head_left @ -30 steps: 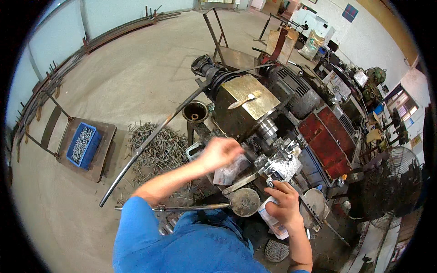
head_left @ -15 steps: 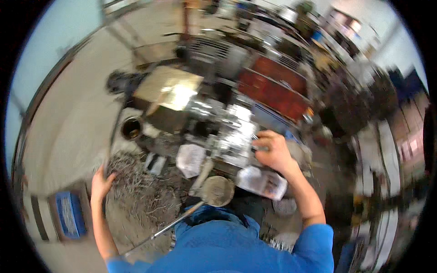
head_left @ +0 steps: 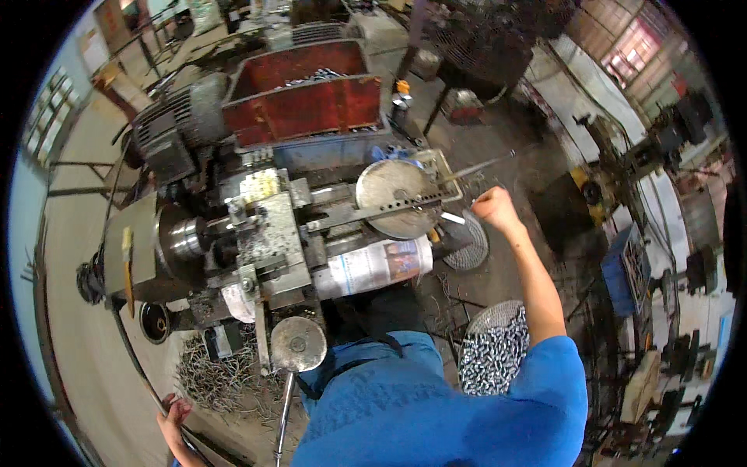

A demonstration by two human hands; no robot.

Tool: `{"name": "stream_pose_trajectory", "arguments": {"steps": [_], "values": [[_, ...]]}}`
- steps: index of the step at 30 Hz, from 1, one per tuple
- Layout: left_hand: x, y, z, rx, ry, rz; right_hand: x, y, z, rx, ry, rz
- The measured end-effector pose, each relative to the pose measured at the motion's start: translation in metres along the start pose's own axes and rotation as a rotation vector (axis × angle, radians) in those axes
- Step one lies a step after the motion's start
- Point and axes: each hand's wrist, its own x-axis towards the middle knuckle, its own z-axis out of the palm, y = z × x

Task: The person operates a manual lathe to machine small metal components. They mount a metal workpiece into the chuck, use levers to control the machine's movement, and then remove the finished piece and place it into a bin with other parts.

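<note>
My left hand (head_left: 175, 410) is low at the left, its fingers curled round a long dark rod (head_left: 138, 366) beside the machine. Out to the right, my right hand (head_left: 496, 208) is closed in a fist; whatever it may hold is hidden. Near that fist are a thin metal handle (head_left: 486, 165) and a large round plate (head_left: 395, 185) with a drilled flat bar (head_left: 366, 212) across it. Between my arms stands a lathe-like machine with a shiny spindle (head_left: 187, 237) and a metal slide block (head_left: 272, 233). A smaller round disc (head_left: 299, 343) is close to my lap.
A red bin (head_left: 303, 117) with metal parts stands at the back. Printed paper (head_left: 366, 270) covers part of the machine. A basket of small metal parts (head_left: 494, 350) sits by my right elbow. Metal shavings (head_left: 214, 370) lie lower left; a big fan (head_left: 486, 47) stands far right.
My view has swung to the right. My right hand has left the shiny slide block and moved out to the right, now closed. My left hand stays by the dark rod.
</note>
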Motion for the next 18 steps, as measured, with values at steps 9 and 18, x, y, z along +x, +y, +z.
{"name": "stream_pose_trajectory", "arguments": {"steps": [9,18], "values": [[0.002,-0.002,0.000,-0.018,0.117,-0.065,-0.049,0.067,0.104,-0.260,-0.259,0.006],[0.001,0.001,0.008,0.042,0.192,-0.067,-0.025,0.091,0.109,-0.181,-0.272,0.033]]}}
